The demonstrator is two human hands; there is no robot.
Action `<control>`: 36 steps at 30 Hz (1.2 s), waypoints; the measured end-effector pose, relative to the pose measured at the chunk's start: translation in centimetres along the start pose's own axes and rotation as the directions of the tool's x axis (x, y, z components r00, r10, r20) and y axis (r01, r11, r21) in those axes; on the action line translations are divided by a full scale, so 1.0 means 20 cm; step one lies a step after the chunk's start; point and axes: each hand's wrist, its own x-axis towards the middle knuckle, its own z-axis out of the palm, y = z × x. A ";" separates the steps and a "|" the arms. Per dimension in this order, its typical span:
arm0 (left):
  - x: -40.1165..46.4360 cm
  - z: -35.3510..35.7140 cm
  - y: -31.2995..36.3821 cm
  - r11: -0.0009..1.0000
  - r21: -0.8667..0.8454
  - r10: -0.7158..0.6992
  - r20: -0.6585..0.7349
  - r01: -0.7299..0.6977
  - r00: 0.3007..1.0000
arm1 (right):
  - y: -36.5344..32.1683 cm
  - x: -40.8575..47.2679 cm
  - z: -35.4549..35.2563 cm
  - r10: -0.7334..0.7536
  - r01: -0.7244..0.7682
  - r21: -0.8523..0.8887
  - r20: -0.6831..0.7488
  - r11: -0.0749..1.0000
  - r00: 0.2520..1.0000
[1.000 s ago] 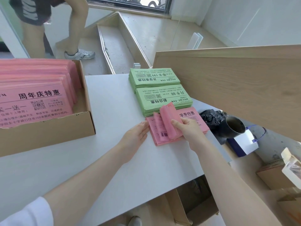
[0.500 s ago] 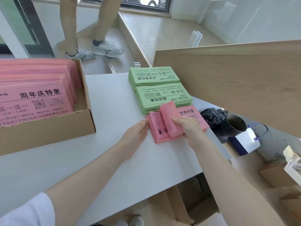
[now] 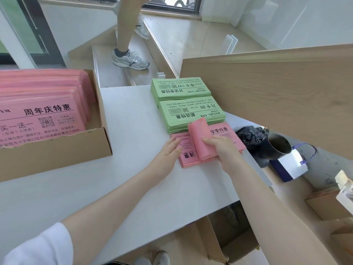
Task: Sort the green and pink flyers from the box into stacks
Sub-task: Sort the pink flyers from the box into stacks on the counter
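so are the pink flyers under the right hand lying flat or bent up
Bent up: the right hand curls some pink flyers over, above the flat pink stack.

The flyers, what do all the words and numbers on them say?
Pink flyers in the box: "周年庆特惠", "买一送一"; the small lines are too blurred.
Far green stack, upside down: "开学季特惠", "季卡 199".
Near green stack, upside down: "新店特惠", "月卡 88".
Pink stack on the table: "学季特惠"; part is hidden by bent sheets the right hand holds.
QR codes and fine print: unreadable.
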 end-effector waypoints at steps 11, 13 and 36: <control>-0.02 0.01 0.04 0.998 -0.058 -0.002 -0.058 -0.002 0.998 | -0.01 0.01 -0.04 -0.005 0.007 -0.019 0.080 1.000 0.997; -0.01 0.02 0.05 0.998 -0.047 0.039 -0.072 -0.042 0.997 | 0.00 0.02 -0.05 -0.045 0.046 -0.021 0.054 0.999 0.998; 0.04 0.11 0.11 0.892 -0.449 -0.081 -0.060 0.046 0.995 | 0.00 0.00 -0.06 -0.324 0.359 -0.333 0.157 0.872 0.933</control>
